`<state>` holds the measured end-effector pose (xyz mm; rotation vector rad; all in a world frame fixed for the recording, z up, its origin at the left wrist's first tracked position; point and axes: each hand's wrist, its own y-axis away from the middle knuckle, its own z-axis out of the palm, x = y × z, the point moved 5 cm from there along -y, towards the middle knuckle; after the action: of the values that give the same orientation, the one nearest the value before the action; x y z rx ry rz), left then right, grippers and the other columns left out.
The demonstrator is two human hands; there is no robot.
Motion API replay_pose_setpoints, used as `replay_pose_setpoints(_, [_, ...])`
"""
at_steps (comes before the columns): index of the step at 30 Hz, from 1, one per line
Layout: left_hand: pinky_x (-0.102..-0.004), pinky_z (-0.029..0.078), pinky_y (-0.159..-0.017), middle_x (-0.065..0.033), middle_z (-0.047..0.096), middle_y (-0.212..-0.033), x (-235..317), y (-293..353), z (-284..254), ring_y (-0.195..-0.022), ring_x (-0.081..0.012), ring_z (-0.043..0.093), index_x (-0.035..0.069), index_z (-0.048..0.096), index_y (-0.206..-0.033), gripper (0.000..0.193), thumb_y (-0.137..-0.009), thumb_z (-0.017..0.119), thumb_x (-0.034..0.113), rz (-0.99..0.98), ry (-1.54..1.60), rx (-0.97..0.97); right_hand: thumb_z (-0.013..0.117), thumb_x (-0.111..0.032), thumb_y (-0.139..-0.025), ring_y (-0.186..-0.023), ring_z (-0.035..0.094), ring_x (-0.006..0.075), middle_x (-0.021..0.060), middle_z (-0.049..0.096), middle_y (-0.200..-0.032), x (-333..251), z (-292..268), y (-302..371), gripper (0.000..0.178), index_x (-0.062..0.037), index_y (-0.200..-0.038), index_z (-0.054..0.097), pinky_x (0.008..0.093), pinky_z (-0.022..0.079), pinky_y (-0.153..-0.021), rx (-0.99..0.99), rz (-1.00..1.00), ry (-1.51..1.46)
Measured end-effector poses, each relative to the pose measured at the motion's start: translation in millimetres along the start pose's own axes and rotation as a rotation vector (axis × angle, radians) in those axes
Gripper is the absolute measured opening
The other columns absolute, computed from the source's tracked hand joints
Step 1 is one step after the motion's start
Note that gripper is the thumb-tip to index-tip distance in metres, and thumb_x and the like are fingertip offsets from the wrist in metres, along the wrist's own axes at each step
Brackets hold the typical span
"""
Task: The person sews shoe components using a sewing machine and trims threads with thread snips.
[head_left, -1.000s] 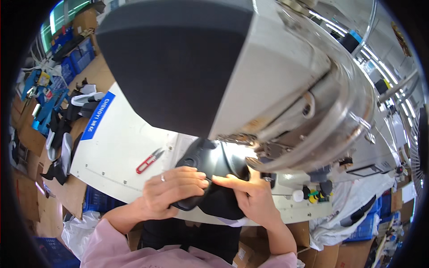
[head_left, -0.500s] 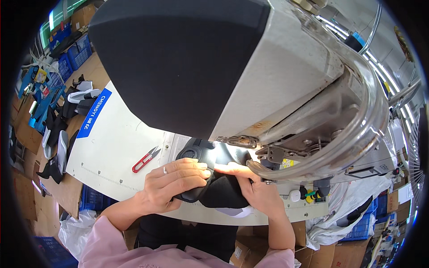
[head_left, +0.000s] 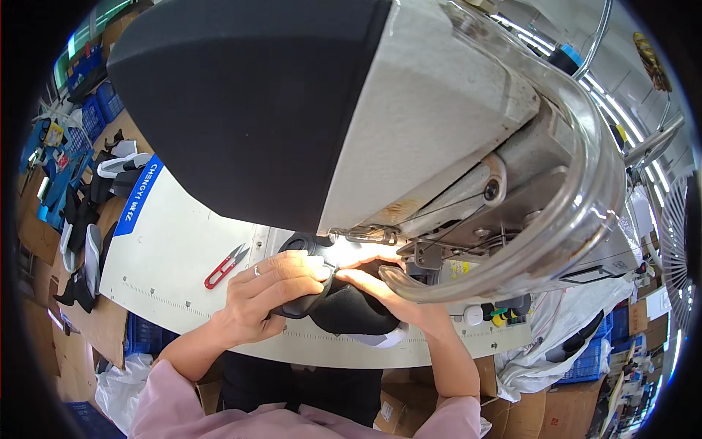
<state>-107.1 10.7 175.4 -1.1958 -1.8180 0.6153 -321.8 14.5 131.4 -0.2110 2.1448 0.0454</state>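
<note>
item: black shoe piece [head_left: 344,307], lying on the white table [head_left: 175,249] under the sewing machine [head_left: 439,146], right at the needle area.
handling: it is looking light, soft and bendy, likely padded; it is folding over the table edge, so you are supporting it from both sides.
grip: your left hand [head_left: 267,293] is closing over its left edge, fingers curled on top; your right hand [head_left: 395,293] is pinching its upper edge beside the needle.
axis: it is running roughly left to right, the rounded end pointing toward you.
nearby: red thread snips [head_left: 225,266], lying apart to the left.
</note>
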Motion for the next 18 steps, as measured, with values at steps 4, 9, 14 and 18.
replay_pose_setpoints(4, [-0.0419, 0.052, -0.098, -0.0136, 0.07, -0.101, -5, 3, 0, -0.102, -0.0314, 0.067, 0.003, 0.069, -0.1, 0.056, -0.049, 0.05, -0.009, -0.062, 0.042, -0.006, 0.072, -0.013, -0.087, -0.087, 0.063, 0.0111, 0.0039, 0.07, -0.093, -1, 0, 1, 0.014, -0.0014, -0.094, 0.071, 0.0259, 0.05, -0.082, 0.103, -0.055, 0.027])
replay_pose_setpoints(9, [-0.0415, 0.052, -0.099, -0.0138, 0.07, -0.1, -3, 3, 1, -0.102, -0.0312, 0.067, 0.003, 0.069, -0.1, 0.055, -0.049, 0.051, -0.009, -0.01, -0.027, -0.002, 0.074, -0.017, -0.086, -0.085, 0.063, 0.01, 0.003, 0.069, -0.09, 23, 2, 1, 0.017, -0.0019, -0.093, 0.07, 0.0254, 0.05, -0.081, 0.081, 0.107, 0.184])
replay_pose_setpoints(14, [-0.0417, 0.053, -0.098, -0.0138, 0.07, -0.1, -2, 1, 1, -0.1, -0.0315, 0.067, 0.003, 0.069, -0.1, 0.054, -0.051, 0.051, -0.01, 0.01, -0.02, -0.01, 0.074, -0.019, -0.086, -0.085, 0.062, 0.0094, 0.002, 0.069, -0.092, 43, 2, 3, 0.019, -0.0029, -0.096, 0.069, 0.0251, 0.049, -0.081, 0.071, 0.232, 0.101])
replay_pose_setpoints(18, [-0.0421, 0.054, -0.096, -0.0141, 0.069, -0.102, -4, -3, 0, -0.101, -0.0323, 0.067, 0.003, 0.068, -0.101, 0.053, -0.052, 0.052, -0.011, -0.004, 0.042, -0.009, 0.069, -0.017, -0.089, -0.088, 0.062, 0.0093, 0.0019, 0.069, -0.097, 56, -3, 2, 0.018, -0.0036, -0.101, 0.069, 0.0255, 0.049, -0.082, 0.012, 0.061, 0.255])
